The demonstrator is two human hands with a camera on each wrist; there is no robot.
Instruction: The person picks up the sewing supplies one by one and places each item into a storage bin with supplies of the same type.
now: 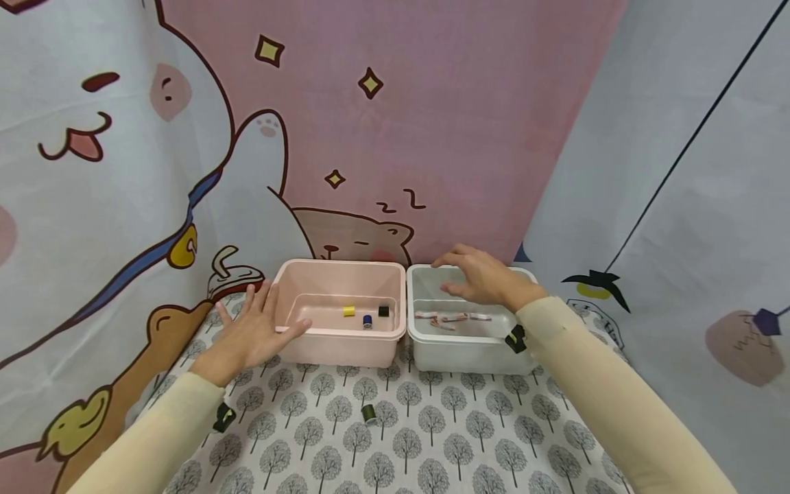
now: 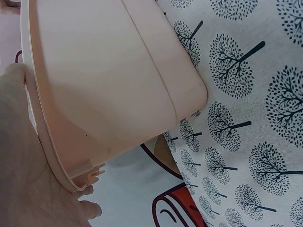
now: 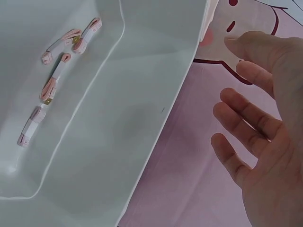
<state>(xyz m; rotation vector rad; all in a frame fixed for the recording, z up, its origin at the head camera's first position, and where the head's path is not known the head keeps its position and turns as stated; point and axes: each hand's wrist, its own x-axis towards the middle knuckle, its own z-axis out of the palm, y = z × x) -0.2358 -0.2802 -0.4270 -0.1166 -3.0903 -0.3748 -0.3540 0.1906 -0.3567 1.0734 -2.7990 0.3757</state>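
My left hand (image 1: pixel 247 334) is at the left end of a pink plastic bin (image 1: pixel 345 348), fingers spread and thumb near the front rim. Whether it touches the bin is hard to tell. Inside that bin lie yellow (image 1: pixel 348 311), blue (image 1: pixel 367 321) and black (image 1: pixel 384 311) thread spools. Over the back of a pale grey-green bin (image 1: pixel 472 355) hovers my right hand (image 1: pixel 478 274), fingers apart and holding nothing. Several folded pink-and-white tape measures (image 3: pixel 55 78) lie on that bin's floor. A dark green thread spool (image 1: pixel 368 414) is on the cloth in front of the pink bin.
The two bins stand side by side on a tree-print cloth (image 1: pixel 407 439). Behind them hangs a pink and white cartoon-print curtain (image 1: pixel 432 137), which also covers the left and right sides.
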